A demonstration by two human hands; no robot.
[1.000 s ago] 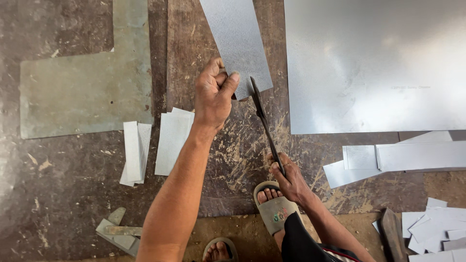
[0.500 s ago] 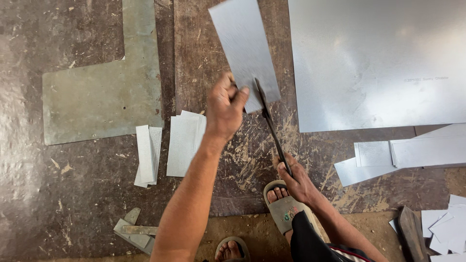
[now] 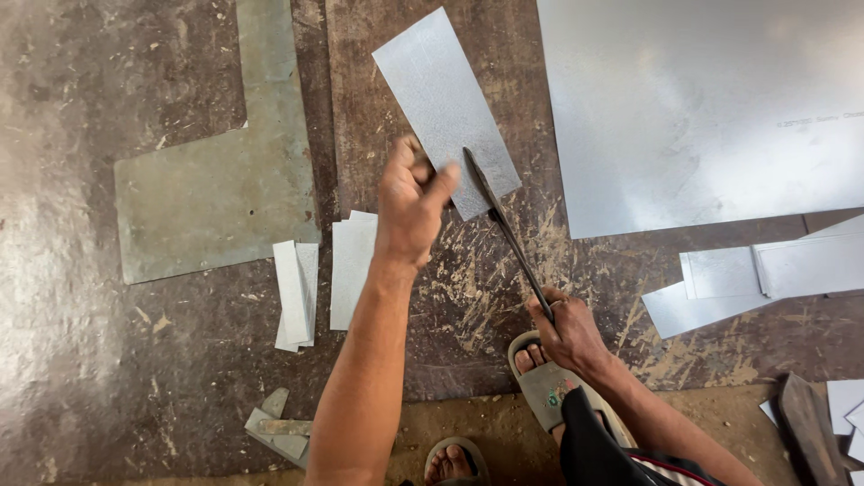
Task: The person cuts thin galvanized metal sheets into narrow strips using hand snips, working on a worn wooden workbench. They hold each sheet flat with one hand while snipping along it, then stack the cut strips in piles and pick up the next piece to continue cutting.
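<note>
My left hand [image 3: 412,200] grips the near edge of a grey metal strip [image 3: 444,101] that slants away from me over the floor. My right hand [image 3: 569,329] is closed round the handles of long dark tin snips [image 3: 504,225]. The blades point up and left and meet the strip's near right corner. My sandalled foot [image 3: 546,382] rests just under the right hand.
A large metal sheet [image 3: 702,108] lies at the upper right, an L-shaped dull sheet [image 3: 216,180] at the left. Cut strips [image 3: 353,268] and narrower strips [image 3: 295,292] lie left of my arm; more offcuts [image 3: 765,274] sit at the right. Small scraps [image 3: 279,430] lie near me.
The view shifted, so everything sits lower and further right in frame. My left hand stays on the strip, and the snips stay at its near edge.
</note>
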